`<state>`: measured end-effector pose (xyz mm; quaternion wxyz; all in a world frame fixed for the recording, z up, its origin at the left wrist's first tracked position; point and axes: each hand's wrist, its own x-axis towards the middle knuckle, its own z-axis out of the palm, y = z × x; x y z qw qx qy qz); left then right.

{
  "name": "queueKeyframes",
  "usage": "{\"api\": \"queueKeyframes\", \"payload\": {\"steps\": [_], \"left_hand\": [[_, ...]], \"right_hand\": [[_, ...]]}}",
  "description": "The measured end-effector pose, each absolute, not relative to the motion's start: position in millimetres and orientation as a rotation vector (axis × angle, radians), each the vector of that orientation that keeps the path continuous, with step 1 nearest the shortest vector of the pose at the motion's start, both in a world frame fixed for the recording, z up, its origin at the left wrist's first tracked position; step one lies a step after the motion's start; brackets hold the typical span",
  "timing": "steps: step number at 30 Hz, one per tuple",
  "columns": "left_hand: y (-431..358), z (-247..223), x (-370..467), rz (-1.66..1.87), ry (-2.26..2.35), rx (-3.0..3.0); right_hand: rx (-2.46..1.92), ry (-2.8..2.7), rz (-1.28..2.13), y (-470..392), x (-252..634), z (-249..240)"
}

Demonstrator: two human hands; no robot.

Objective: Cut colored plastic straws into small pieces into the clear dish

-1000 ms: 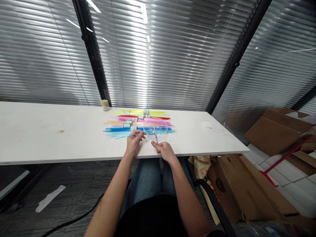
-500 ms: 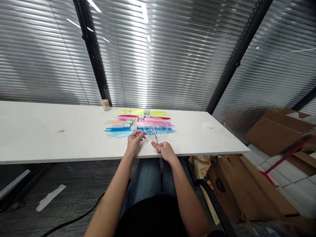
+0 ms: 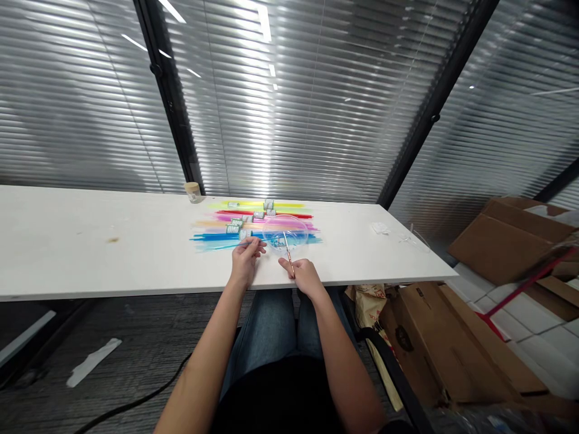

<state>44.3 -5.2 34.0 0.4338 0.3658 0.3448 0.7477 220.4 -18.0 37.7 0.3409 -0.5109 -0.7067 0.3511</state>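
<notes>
My left hand (image 3: pixel 245 258) is closed in a pinch on thin blue strips (image 3: pixel 233 246) at the near side of the colourful rows. In my right hand (image 3: pixel 304 276) are scissors (image 3: pixel 290 258) with coppery handles, their blades pointing away from me over a clear round bowl (image 3: pixel 307 231). Small blue pieces (image 3: pixel 278 242) show inside the bowl. Beneath and behind it lie rows of coloured strips (image 3: pixel 208 237), running from yellow at the back through red, pink and orange to blue. Several paper labels (image 3: pixel 245 234) wrap the bundles.
A small jar with a wooden-looking lid (image 3: pixel 193 191) stands at the back of the white table (image 3: pixel 149 253). White crumpled paper (image 3: pixel 380 228) and clear plastic scraps (image 3: pixel 414 238) lie to the right. Cardboard boxes (image 3: pixel 461 343) fill the floor at right.
My left hand has shifted slightly left with the strips, away from the scissors. The scissor blades look closer together, and my right hand has moved slightly right.
</notes>
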Motion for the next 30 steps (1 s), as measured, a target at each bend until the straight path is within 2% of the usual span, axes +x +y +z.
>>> {"api": "queueKeyframes", "payload": {"steps": [30], "left_hand": [[-7.2, 38.9, 45.8, 1.890, 0.858, 0.835]], "right_hand": [[-1.314, -1.853, 0.955, -20.6, 221.2, 40.6]]}}
